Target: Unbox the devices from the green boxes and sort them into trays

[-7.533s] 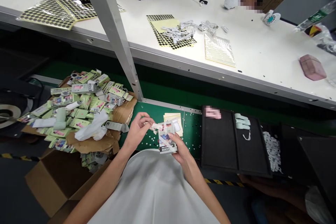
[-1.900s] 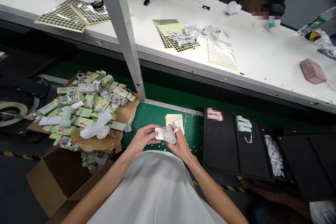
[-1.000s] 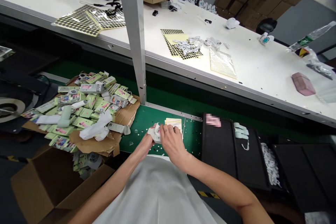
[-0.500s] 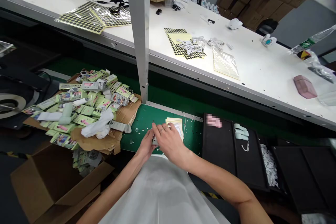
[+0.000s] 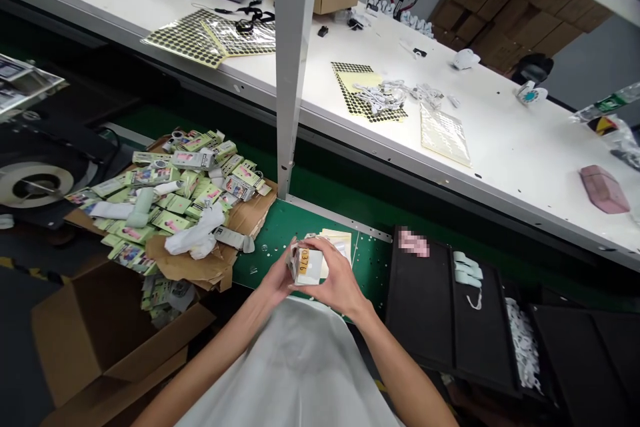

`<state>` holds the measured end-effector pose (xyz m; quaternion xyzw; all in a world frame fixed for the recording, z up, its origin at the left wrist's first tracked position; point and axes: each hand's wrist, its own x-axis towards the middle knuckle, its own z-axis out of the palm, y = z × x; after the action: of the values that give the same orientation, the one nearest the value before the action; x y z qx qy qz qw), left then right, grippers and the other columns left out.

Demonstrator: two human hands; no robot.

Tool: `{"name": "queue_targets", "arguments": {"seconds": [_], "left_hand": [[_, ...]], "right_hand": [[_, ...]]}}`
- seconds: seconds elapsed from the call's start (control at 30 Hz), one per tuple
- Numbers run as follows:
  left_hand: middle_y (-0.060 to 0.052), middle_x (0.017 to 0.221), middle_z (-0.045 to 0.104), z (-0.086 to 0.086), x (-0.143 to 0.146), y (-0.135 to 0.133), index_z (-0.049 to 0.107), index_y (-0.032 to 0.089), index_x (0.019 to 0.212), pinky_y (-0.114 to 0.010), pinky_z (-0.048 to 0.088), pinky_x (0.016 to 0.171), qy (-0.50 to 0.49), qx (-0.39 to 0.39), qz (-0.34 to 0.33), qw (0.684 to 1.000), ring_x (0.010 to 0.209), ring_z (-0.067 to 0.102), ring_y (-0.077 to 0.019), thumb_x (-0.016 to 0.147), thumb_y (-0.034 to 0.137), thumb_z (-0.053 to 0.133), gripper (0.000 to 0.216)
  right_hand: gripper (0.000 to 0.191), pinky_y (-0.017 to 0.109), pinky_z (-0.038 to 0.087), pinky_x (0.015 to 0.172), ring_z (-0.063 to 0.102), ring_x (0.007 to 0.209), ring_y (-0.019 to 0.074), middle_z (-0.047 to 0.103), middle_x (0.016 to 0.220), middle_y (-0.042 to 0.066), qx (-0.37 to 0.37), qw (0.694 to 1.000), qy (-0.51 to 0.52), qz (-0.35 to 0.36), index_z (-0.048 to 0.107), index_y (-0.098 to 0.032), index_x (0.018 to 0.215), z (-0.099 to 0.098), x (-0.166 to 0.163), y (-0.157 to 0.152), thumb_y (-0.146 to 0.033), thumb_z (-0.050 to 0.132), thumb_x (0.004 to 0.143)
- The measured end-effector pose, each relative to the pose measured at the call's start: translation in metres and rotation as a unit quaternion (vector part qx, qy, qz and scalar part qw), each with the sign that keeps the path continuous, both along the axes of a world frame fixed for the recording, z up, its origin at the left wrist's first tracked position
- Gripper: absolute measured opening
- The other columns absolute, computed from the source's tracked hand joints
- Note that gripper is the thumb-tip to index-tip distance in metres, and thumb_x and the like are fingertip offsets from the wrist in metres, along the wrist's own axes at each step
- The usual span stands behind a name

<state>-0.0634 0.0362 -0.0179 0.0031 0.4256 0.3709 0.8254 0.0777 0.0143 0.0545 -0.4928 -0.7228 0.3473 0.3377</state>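
Observation:
Both my hands hold a small white product box (image 5: pixel 306 264) over the green belt (image 5: pixel 270 233), close to my body. The box's end flap faces up and carries a yellow sticker with dark digits. My left hand (image 5: pixel 277 278) grips the box from the left side. Fingers of my right hand (image 5: pixel 334 278) wrap round it from the right and underneath. Just beyond the box, yellow sticker sheets (image 5: pixel 339 241) lie on the belt.
A heap of green and pink flat boxes (image 5: pixel 170 193) lies on cardboard at the left, above an open carton (image 5: pixel 100 347). Black trays (image 5: pixel 435 307) at the right hold pale green parts (image 5: pixel 467 267) and white pieces (image 5: pixel 523 340). A metal post (image 5: pixel 293 67) rises ahead. The white bench (image 5: pixel 500 140) carries dotted sheets and cables.
My hands pressed the box down on the belt, then lifted it back toward me with the stickered end flap turned up. The view has shifted a little to the left.

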Motion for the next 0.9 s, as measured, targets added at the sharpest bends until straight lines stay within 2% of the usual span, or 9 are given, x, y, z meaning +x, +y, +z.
{"name": "queue_targets", "arguments": {"seconds": [0.07, 0.2, 0.33, 0.47, 0.57, 0.63, 0.73, 0.8, 0.9], "left_hand": [[-0.005, 0.086, 0.075, 0.000, -0.004, 0.002, 0.072, 0.018, 0.096, -0.029, 0.056, 0.069, -0.039, -0.017, 0.002, 0.999, 0.078, 0.071, -0.0200, 0.090, 0.049, 0.067, 0.032], [-0.004, 0.083, 0.075, -0.003, -0.006, -0.002, 0.074, 0.017, 0.106, -0.028, 0.054, 0.067, -0.061, -0.022, -0.006, 0.998, 0.072, 0.070, -0.0194, 0.089, 0.048, 0.069, 0.036], [-0.005, 0.082, 0.076, -0.010, 0.005, -0.013, 0.074, 0.016, 0.091, -0.029, 0.054, 0.069, -0.109, -0.053, -0.037, 0.992, 0.073, 0.069, -0.0208, 0.088, 0.038, 0.071, 0.023], [-0.004, 0.082, 0.075, -0.014, 0.015, -0.024, 0.073, 0.016, 0.087, -0.028, 0.054, 0.065, -0.075, -0.066, -0.055, 0.993, 0.072, 0.069, -0.0206, 0.086, 0.035, 0.070, 0.019], [-0.006, 0.082, 0.075, -0.008, 0.014, -0.027, 0.072, 0.015, 0.090, -0.028, 0.054, 0.060, -0.049, -0.074, -0.080, 0.993, 0.070, 0.069, -0.0207, 0.088, 0.036, 0.068, 0.021], [-0.006, 0.079, 0.075, -0.002, 0.013, -0.025, 0.071, 0.015, 0.089, -0.028, 0.054, 0.057, -0.042, -0.080, -0.091, 0.992, 0.066, 0.069, -0.0202, 0.088, 0.037, 0.068, 0.022], [-0.005, 0.077, 0.075, 0.006, 0.015, -0.020, 0.069, 0.017, 0.087, -0.028, 0.056, 0.059, -0.020, -0.082, -0.067, 0.994, 0.066, 0.069, -0.0192, 0.087, 0.036, 0.071, 0.019], [-0.004, 0.078, 0.075, 0.008, 0.018, -0.018, 0.069, 0.018, 0.089, -0.028, 0.057, 0.061, -0.001, -0.081, -0.049, 0.996, 0.067, 0.069, -0.0184, 0.087, 0.033, 0.072, 0.016], [-0.003, 0.079, 0.074, 0.004, 0.026, -0.017, 0.070, 0.018, 0.091, -0.028, 0.056, 0.061, -0.008, -0.068, -0.055, 0.996, 0.067, 0.068, -0.0178, 0.086, 0.033, 0.073, 0.017]], "right_hand": [[0.063, 0.052, 0.040, 0.113, 0.058, 0.130, 0.0307, 0.069, 0.126, 0.011, 0.026, 0.999, -0.017, -0.021, 0.058, -0.026, 0.126, 0.002, 0.004, -0.002, -0.043, 0.086, 0.073], [0.063, 0.053, 0.044, 0.107, 0.056, 0.132, 0.0339, 0.067, 0.129, 0.013, 0.055, 0.995, -0.046, -0.074, 0.061, -0.026, 0.121, -0.004, 0.011, -0.017, -0.042, 0.090, 0.067], [0.064, 0.051, 0.047, 0.104, 0.060, 0.126, 0.0341, 0.065, 0.133, 0.013, 0.011, 0.994, -0.014, -0.106, 0.062, -0.026, 0.121, -0.004, 0.019, -0.031, -0.045, 0.090, 0.067], [0.061, 0.049, 0.049, 0.102, 0.061, 0.122, 0.0332, 0.067, 0.129, 0.012, -0.019, 0.991, 0.040, -0.129, 0.064, -0.026, 0.119, 0.003, 0.030, -0.037, -0.048, 0.089, 0.068], [0.061, 0.045, 0.053, 0.097, 0.065, 0.115, 0.0309, 0.069, 0.124, 0.010, -0.056, 0.983, 0.112, -0.135, 0.064, -0.026, 0.119, 0.004, 0.040, -0.041, -0.051, 0.087, 0.069], [0.060, 0.041, 0.058, 0.087, 0.069, 0.103, 0.0286, 0.070, 0.119, 0.010, -0.083, 0.969, 0.184, -0.142, 0.062, -0.025, 0.119, 0.002, 0.046, -0.042, -0.055, 0.084, 0.072], [0.061, 0.038, 0.060, 0.078, 0.071, 0.094, 0.0264, 0.072, 0.113, 0.009, -0.079, 0.941, 0.284, -0.169, 0.060, -0.024, 0.119, -0.002, 0.050, -0.043, -0.057, 0.082, 0.074], [0.062, 0.039, 0.060, 0.082, 0.070, 0.098, 0.0271, 0.071, 0.116, 0.010, -0.065, 0.931, 0.311, -0.178, 0.059, -0.024, 0.120, -0.005, 0.049, -0.043, -0.055, 0.084, 0.072], [0.063, 0.043, 0.058, 0.092, 0.067, 0.110, 0.0296, 0.068, 0.123, 0.011, -0.071, 0.940, 0.295, -0.156, 0.060, -0.024, 0.120, -0.011, 0.046, -0.042, -0.048, 0.089, 0.068]]}}
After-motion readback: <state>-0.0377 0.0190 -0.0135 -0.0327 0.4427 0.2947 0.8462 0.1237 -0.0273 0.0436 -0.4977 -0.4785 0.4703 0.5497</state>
